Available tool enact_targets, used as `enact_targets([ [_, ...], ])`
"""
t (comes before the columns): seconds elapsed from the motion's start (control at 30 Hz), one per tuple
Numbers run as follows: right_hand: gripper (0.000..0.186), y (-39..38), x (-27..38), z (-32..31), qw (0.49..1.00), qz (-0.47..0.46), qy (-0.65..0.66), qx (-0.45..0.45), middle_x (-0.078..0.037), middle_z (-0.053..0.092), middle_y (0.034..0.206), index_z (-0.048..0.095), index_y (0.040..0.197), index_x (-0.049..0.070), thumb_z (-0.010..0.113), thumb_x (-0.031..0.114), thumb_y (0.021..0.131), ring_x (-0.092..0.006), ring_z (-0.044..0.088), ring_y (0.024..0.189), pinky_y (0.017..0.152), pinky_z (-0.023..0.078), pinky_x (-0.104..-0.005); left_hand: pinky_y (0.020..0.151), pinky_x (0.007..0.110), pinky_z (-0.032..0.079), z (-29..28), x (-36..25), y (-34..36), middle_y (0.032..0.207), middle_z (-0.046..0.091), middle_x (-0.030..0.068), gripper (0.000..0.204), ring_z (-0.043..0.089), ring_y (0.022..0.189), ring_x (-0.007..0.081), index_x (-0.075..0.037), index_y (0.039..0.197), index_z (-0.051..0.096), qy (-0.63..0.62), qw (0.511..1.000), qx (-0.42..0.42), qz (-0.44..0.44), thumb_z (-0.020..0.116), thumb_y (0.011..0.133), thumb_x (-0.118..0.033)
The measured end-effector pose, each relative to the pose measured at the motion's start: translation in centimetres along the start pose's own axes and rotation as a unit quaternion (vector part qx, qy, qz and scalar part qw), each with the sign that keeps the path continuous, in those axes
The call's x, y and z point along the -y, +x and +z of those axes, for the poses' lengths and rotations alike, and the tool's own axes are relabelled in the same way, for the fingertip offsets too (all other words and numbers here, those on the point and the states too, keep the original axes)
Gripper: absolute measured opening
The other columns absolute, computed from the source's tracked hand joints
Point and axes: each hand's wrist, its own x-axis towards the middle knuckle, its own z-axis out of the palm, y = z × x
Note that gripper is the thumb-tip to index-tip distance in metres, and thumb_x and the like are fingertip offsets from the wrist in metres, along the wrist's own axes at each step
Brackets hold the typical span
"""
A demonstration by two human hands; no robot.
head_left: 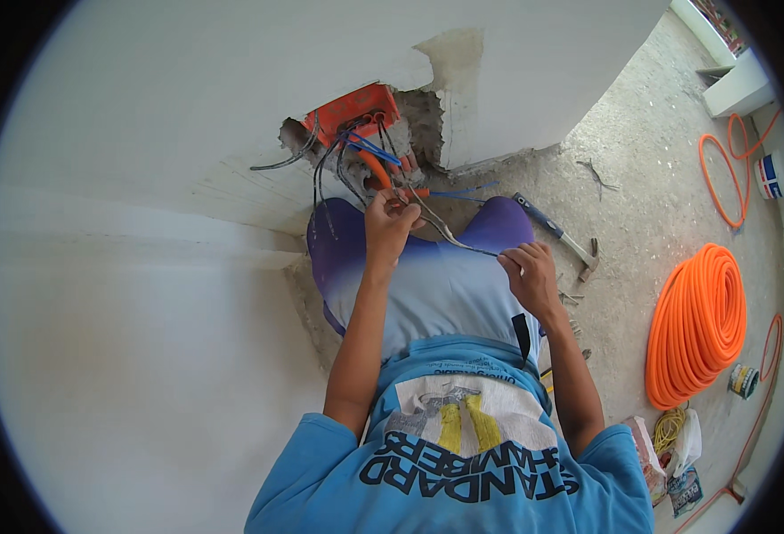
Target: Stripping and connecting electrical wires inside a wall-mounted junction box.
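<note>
Below the red-orange wall box (349, 114), my left hand (389, 226) pinches a grey-black electrical wire (446, 231) between thumb and fingers. The wire runs to the right across my lap, pale and thicker in its middle. Its thin dark far end is gripped by the closed fingers of my right hand (529, 274). Several black wires and blue wires (376, 149) come out of the box and hang close to my left hand. An orange conduit (374, 167) leads down from the box into the broken wall.
A hammer (559, 233) lies on the concrete floor right of my knee. Farther right are a big coil of orange conduit (696, 329), a loose orange hose (721, 178), a white-and-blue bucket (771, 176), a small can (743, 381) and plastic bags (687, 440). White walls stand ahead and left.
</note>
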Motion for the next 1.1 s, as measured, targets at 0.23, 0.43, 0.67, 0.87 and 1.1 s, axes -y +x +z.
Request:
enact_targets([
  [0.23,0.012,0.1,0.3,-0.1,0.998,0.045,0.010,0.037,-0.010,0.062,0.079,0.068,0.084,0.004,0.063,0.014,0.081,-0.0271,0.057,0.079,0.082,0.040,-0.0365,0.058,0.021,0.043,1.6,1.8,1.1,0.070,0.051,0.0001,0.041,0.047,0.060,0.0047,-0.005,0.090,0.037,0.162,0.978,0.018,0.133,0.075,0.076,-0.004],
  [0.43,0.015,6.0,2.9,1.6,0.998,-0.042,-0.016,0.037,-0.014,0.064,0.091,0.069,0.090,0.003,0.061,0.014,0.082,-0.0299,0.059,0.090,0.088,0.042,-0.0395,0.058,0.020,0.041,2.3,1.5,-0.3,0.067,0.044,-0.0032,0.045,0.042,0.058,0.0037,-0.006,0.090,0.035,0.226,0.970,0.021,0.087,0.077,0.075,-0.006],
  [0.67,0.021,7.1,-0.2,4.0,0.886,0.011,0.325,0.330,-0.013,0.065,0.078,0.066,0.091,-0.001,0.063,0.019,0.085,-0.0209,0.060,0.070,0.065,0.047,-0.0336,0.061,0.018,0.040,1.3,1.6,-1.7,0.073,0.042,-0.0030,0.039,0.041,0.066,0.0037,-0.003,0.103,0.039,0.192,0.979,0.024,0.070,0.071,0.080,-0.002],
  [0.87,0.020,5.2,-0.4,5.5,0.849,0.152,0.404,0.305,-0.006,0.064,0.080,0.064,0.090,-0.001,0.059,0.019,0.091,-0.0126,0.057,0.071,0.068,0.049,-0.0299,0.061,0.021,0.042,0.9,2.1,-1.9,0.076,0.041,-0.0015,0.046,0.042,0.066,0.0056,-0.001,0.118,0.039,0.190,0.976,0.032,0.099,0.064,0.081,0.004],
  [1.1,0.012,3.9,-2.1,2.2,0.514,0.312,0.799,0.010,0.006,0.037,0.063,0.052,0.102,0.005,0.046,0.015,0.097,-0.0043,0.029,0.050,0.047,0.029,-0.0206,0.069,0.030,0.048,-3.1,3.6,-1.6,0.095,0.056,0.0117,0.059,0.057,0.074,0.0228,0.002,0.132,0.035,0.374,0.918,-0.032,0.130,0.061,0.080,-0.001],
])
